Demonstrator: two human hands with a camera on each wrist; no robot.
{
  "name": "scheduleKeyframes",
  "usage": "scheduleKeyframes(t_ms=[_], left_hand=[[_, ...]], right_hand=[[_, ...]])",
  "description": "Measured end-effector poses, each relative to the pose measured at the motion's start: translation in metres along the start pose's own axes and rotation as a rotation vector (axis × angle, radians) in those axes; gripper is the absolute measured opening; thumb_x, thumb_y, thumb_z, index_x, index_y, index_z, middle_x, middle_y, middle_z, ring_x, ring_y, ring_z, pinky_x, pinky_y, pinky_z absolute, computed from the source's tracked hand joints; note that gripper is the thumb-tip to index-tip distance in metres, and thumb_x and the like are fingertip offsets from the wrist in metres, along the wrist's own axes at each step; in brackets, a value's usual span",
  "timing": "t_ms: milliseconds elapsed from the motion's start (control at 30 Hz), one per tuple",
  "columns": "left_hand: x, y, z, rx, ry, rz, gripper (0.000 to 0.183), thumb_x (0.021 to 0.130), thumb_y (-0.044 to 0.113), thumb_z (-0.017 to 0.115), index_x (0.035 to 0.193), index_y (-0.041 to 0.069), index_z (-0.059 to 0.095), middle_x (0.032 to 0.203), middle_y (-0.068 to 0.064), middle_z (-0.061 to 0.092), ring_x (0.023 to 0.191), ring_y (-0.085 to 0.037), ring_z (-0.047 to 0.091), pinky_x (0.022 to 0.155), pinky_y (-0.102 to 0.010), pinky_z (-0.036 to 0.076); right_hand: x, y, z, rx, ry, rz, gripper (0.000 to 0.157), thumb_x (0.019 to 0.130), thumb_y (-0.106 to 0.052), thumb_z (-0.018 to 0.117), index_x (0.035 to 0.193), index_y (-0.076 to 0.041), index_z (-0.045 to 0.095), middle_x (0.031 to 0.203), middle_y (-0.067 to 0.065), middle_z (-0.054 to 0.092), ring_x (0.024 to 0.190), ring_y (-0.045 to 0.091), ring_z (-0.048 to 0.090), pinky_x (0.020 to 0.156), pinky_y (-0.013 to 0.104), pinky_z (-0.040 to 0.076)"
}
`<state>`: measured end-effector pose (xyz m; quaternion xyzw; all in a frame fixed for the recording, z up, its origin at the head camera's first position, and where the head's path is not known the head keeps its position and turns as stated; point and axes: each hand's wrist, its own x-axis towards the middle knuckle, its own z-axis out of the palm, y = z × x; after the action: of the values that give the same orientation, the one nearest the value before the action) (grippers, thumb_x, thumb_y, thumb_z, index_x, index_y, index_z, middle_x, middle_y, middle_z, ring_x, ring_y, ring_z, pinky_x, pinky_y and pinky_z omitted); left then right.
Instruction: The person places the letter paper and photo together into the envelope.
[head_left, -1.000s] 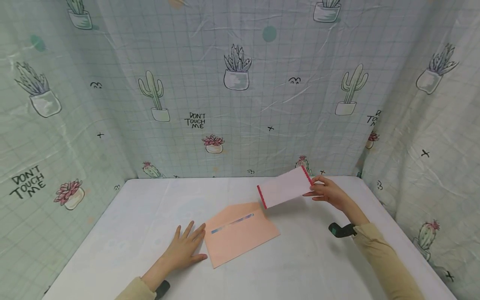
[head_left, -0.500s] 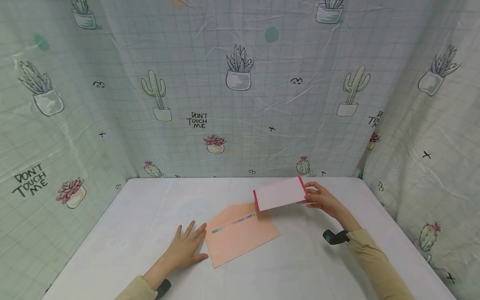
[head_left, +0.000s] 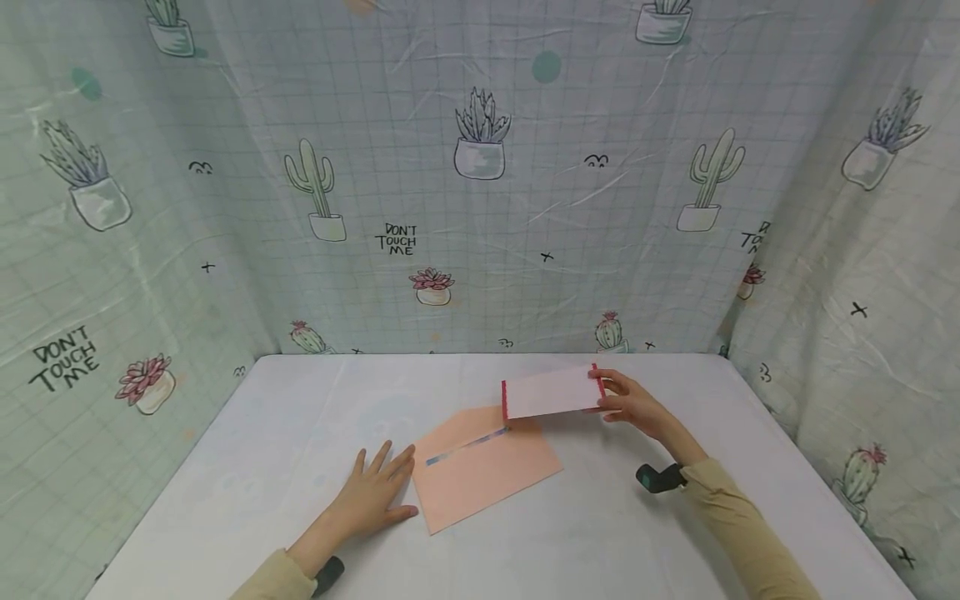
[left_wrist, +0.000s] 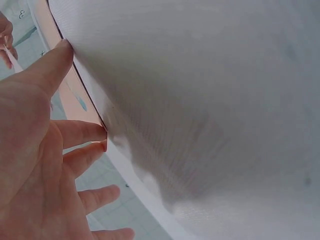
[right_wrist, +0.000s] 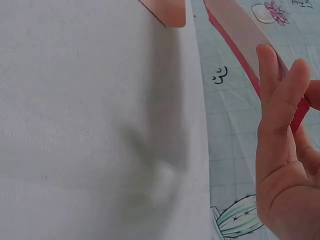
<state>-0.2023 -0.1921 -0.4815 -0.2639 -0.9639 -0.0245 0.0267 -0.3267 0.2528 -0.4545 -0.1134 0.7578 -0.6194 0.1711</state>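
A peach envelope (head_left: 487, 482) lies on the table with its flap unfolded toward the back and a bluish strip across it. My left hand (head_left: 372, 497) rests flat beside it, fingers spread; in the left wrist view the thumb and index fingertips touch the envelope's edge (left_wrist: 75, 95). Just above the envelope's back right part, my right hand (head_left: 633, 410) pinches a pale card (head_left: 551, 394) with red trim at both short ends. The card hides part of the flap. In the right wrist view, fingers (right_wrist: 280, 95) grip the card's end (right_wrist: 237, 25), which is off the table.
The white table (head_left: 600, 517) is bounded by a cactus-print curtain (head_left: 480, 217) at the back and on both sides. A dark wrist device (head_left: 660, 477) sticks out from the right wrist, and another (head_left: 328, 575) from the left.
My right hand has moved left and down toward me with the card, whose left end now overlaps the envelope's flap. The card tilts less. My left hand and the envelope stay in place.
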Motion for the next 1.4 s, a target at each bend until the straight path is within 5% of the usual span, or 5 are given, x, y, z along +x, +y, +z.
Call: scheduleKeyframes(t_ms=[400,767,1167,1400], left_hand=[[0.0,0.0,-0.002,-0.022,-0.004,-0.001,0.069,0.08,0.049,0.056,0.127,0.0,0.046,0.143,-0.011,0.034,0.13,-0.044,0.026,0.096,-0.069,0.02],[-0.002,0.002,-0.005,-0.013,0.0,0.007,0.068,0.08,0.048,0.056,0.127,-0.001,0.046,0.142,-0.011,0.034,0.129,-0.044,0.027,0.095,-0.069,0.022],[0.0,0.002,-0.005,-0.019,-0.018,-0.004,0.07,0.08,0.051,0.054,0.128,0.0,0.045,0.143,-0.011,0.034,0.131,-0.043,0.026,0.096,-0.068,0.02],[0.004,0.002,-0.001,-0.009,0.004,-0.002,0.072,0.08,0.055,0.052,0.128,0.002,0.046,0.141,-0.011,0.038,0.131,-0.042,0.026,0.097,-0.067,0.02]], right_hand=[[0.008,0.002,0.002,-0.113,0.067,-0.039,0.046,0.089,-0.019,0.053,0.13,-0.002,0.039,0.137,0.021,0.034,0.096,0.025,0.052,0.072,0.033,0.051],[0.007,0.002,-0.005,-0.203,0.126,-0.087,0.041,0.089,-0.018,0.055,0.123,0.002,0.047,0.131,0.026,0.042,0.09,0.006,0.054,0.07,0.032,0.051],[0.013,0.001,-0.01,-0.173,0.211,-0.079,0.063,0.087,-0.014,0.057,0.141,-0.02,0.023,0.118,0.027,0.049,0.082,0.006,0.058,0.07,0.033,0.053],[0.015,0.004,-0.012,-0.182,0.271,-0.036,0.057,0.089,-0.015,0.054,0.136,-0.008,0.024,0.119,0.028,0.049,0.083,0.006,0.058,0.073,0.03,0.053]])
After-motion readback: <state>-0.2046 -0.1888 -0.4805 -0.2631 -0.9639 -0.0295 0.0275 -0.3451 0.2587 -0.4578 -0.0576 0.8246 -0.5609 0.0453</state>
